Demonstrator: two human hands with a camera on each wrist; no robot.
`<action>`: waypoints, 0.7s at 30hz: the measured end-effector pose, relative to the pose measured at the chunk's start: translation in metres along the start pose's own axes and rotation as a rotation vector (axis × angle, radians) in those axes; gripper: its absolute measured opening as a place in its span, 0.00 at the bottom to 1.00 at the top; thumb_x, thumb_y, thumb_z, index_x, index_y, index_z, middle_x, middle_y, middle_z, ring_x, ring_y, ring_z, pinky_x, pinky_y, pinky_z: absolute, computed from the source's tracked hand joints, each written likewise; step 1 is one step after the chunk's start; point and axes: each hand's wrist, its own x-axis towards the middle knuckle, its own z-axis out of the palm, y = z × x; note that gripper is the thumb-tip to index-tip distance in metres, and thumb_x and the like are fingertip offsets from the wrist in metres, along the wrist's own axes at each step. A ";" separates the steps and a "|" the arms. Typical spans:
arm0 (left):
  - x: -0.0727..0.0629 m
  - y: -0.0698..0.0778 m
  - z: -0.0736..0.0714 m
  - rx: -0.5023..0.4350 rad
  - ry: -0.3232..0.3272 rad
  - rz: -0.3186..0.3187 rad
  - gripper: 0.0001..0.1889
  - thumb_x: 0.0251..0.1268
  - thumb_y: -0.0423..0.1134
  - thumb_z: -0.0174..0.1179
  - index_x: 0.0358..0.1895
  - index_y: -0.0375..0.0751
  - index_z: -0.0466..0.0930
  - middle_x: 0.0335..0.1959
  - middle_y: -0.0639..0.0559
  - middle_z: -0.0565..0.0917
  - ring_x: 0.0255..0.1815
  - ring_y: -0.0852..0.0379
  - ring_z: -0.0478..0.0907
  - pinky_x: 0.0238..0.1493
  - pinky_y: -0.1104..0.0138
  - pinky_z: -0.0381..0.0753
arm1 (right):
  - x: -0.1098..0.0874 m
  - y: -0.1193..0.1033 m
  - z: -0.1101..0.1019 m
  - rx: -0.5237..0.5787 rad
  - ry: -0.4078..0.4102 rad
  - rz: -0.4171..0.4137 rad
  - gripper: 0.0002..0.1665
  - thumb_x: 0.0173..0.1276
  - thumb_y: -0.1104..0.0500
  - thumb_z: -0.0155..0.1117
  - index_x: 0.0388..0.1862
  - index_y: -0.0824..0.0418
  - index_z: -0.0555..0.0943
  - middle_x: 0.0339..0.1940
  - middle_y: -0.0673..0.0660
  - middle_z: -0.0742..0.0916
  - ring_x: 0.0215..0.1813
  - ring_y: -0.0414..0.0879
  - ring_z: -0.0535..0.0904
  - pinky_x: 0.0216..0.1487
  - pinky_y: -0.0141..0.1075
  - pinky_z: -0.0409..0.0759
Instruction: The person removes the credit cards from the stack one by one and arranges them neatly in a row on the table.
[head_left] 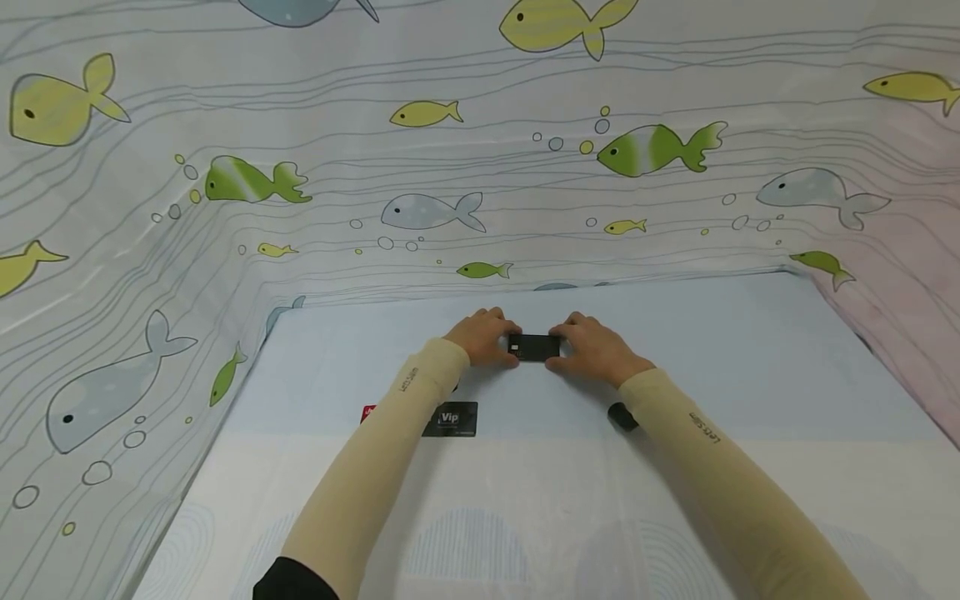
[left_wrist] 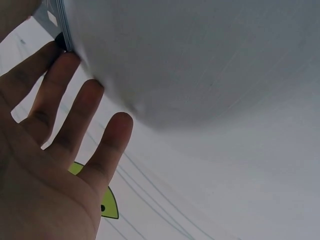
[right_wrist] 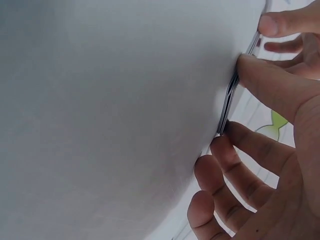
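A small stack of cards [head_left: 534,348], dark on top with a small pale chip mark at its left end, is held flat between both hands. My left hand [head_left: 482,337] pinches its left end with thumb and fingertips, its other fingers spread out in the left wrist view. The right hand [head_left: 596,348] holds the right end the same way. In the right wrist view the stack [right_wrist: 229,97] shows edge-on as several thin layers, between thumb [right_wrist: 265,75] and index finger. Nearer, a black Vip card [head_left: 456,419] lies partly behind the left sleeve.
The white table [head_left: 525,483] reaches back to a fish-patterned curtain [head_left: 435,167]. A red card [head_left: 368,412] shows its corner left of the left sleeve. A small black object [head_left: 622,417] lies by the right sleeve, partly covered.
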 end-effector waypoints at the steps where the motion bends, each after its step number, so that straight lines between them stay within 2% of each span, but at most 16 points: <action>1: 0.000 0.000 0.000 -0.005 0.003 0.001 0.32 0.62 0.55 0.71 0.69 0.53 0.77 0.56 0.52 0.75 0.55 0.53 0.72 0.60 0.59 0.75 | 0.000 0.000 0.000 -0.003 0.001 0.001 0.34 0.66 0.45 0.73 0.67 0.58 0.78 0.58 0.61 0.78 0.59 0.56 0.76 0.61 0.54 0.76; 21: -0.004 -0.001 0.005 -0.010 0.048 0.011 0.31 0.62 0.55 0.71 0.68 0.52 0.77 0.58 0.50 0.77 0.57 0.51 0.74 0.61 0.57 0.75 | -0.001 -0.006 -0.002 -0.038 0.017 -0.013 0.35 0.68 0.46 0.71 0.68 0.63 0.76 0.60 0.64 0.77 0.61 0.57 0.76 0.61 0.54 0.76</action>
